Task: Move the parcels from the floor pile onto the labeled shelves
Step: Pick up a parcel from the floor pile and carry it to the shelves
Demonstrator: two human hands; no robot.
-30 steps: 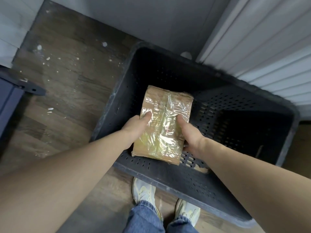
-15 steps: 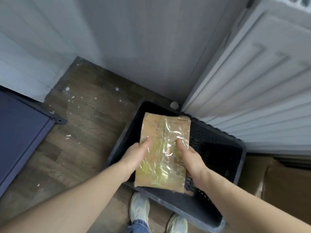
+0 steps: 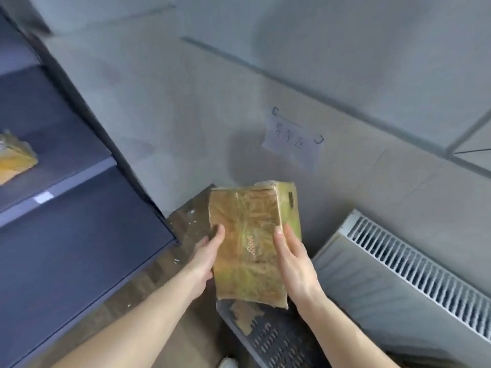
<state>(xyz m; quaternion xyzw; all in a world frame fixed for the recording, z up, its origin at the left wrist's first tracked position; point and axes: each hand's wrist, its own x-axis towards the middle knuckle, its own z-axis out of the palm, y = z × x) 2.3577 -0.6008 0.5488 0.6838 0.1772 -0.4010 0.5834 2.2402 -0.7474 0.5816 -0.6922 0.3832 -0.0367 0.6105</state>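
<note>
The shelves (image 3: 66, 181) fill the left side, dark blue boards stacked one over another, with a pale label strip (image 3: 43, 197) on one front edge and one wrapped parcel (image 3: 14, 160) already lying on a middle board. A grey wall (image 3: 239, 75) runs behind everything, and a paper note (image 3: 293, 143) with handwriting too blurred to read is fixed to it. A white slatted radiator (image 3: 414, 272) stands low on the right. Below the hands, the corner of a dark perforated crate (image 3: 268, 338) shows on the wooden floor (image 3: 191, 221), which is speckled with white flecks. The carried parcel (image 3: 252, 245), a brown box under shiny film, is held in the air above the crate, between shelves and radiator and well apart from the boards. The left hand (image 3: 204, 258) grips its left edge with the thumb on top, and the right hand (image 3: 295, 264) holds the right edge likewise; a grip on both sides probably keeps the slippery film from sliding. Judging by this, the parcel is in transit and not yet set on a shelf.
</note>
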